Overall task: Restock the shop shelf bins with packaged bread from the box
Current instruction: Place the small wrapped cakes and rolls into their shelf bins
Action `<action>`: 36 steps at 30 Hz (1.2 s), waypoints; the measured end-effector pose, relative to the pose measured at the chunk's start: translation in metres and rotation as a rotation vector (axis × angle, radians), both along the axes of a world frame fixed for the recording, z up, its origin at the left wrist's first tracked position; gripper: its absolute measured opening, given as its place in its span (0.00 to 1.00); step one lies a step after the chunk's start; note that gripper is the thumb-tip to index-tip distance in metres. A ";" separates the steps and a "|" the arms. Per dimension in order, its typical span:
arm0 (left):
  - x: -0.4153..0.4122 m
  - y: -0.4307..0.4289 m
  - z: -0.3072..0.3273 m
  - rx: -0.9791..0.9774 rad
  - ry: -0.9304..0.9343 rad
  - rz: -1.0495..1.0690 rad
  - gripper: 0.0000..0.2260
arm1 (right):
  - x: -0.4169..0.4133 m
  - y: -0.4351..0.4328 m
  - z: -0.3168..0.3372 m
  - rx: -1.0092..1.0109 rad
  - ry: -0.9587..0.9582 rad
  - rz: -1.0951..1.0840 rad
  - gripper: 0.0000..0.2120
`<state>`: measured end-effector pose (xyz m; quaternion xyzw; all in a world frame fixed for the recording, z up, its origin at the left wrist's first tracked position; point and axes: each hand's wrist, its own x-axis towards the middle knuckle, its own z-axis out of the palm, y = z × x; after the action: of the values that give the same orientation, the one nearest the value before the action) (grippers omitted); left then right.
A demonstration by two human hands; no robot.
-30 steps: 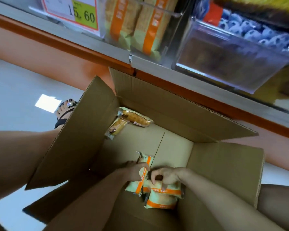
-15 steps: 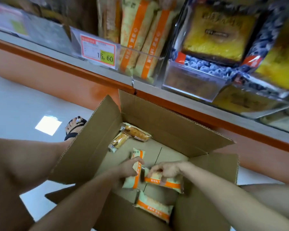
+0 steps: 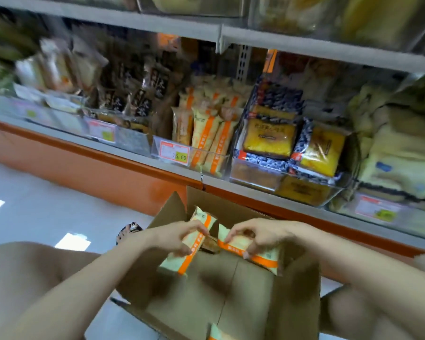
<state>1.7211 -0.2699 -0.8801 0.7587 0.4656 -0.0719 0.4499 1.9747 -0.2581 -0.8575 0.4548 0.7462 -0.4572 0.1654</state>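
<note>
Above the cardboard box (image 3: 231, 288), left hand (image 3: 179, 238) pinches the left bread packet (image 3: 179, 265) in its fingers (image 3: 180, 251); right hand (image 3: 261, 235) pinches the right bread packet (image 3: 265, 260) likewise.

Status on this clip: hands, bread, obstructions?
Left hand grips one bread packet, right hand grips a second packet. Both over the open box, not yet at the shelf bin. Third packet low in the box. Nothing seen in the way.

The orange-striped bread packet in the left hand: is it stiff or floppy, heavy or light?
Probably light: the left hand holds the packet by its middle with fingers only. Likely stiff, since both ends jut out without drooping. Its wrapper looks smooth, so it may slip.
</note>
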 end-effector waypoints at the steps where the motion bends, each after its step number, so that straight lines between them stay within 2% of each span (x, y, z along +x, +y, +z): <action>1: -0.004 0.001 0.019 0.039 -0.012 0.007 0.24 | -0.001 -0.001 0.018 0.038 0.035 -0.012 0.21; 5: -0.023 0.006 0.080 0.120 -0.208 0.096 0.23 | 0.003 -0.002 0.079 0.134 0.242 -0.108 0.21; 12: -0.049 0.046 0.122 0.319 -0.494 0.339 0.23 | -0.007 0.024 0.124 0.329 0.747 -0.545 0.21; 18: -0.040 0.090 0.143 0.565 -0.661 0.437 0.26 | -0.033 0.062 0.125 0.518 0.862 -0.680 0.20; 22: -0.040 0.124 0.142 0.743 -0.674 0.565 0.26 | -0.050 0.089 0.129 0.591 0.962 -0.688 0.23; 27: -0.025 0.148 0.134 0.924 -0.482 0.594 0.24 | -0.065 0.116 0.124 0.779 0.921 -0.649 0.23; 32: -0.016 0.157 0.112 0.813 -0.328 0.479 0.20 | -0.070 0.124 0.108 0.930 0.756 -0.569 0.21; 36: -0.013 0.158 0.108 0.821 -0.354 0.507 0.19 | -0.070 0.125 0.102 1.057 0.583 -0.457 0.18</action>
<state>1.7085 -0.1123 -0.7722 0.7366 0.5415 0.3579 0.1903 1.9044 -0.1336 -0.7558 0.4796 0.7693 -0.1566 -0.3919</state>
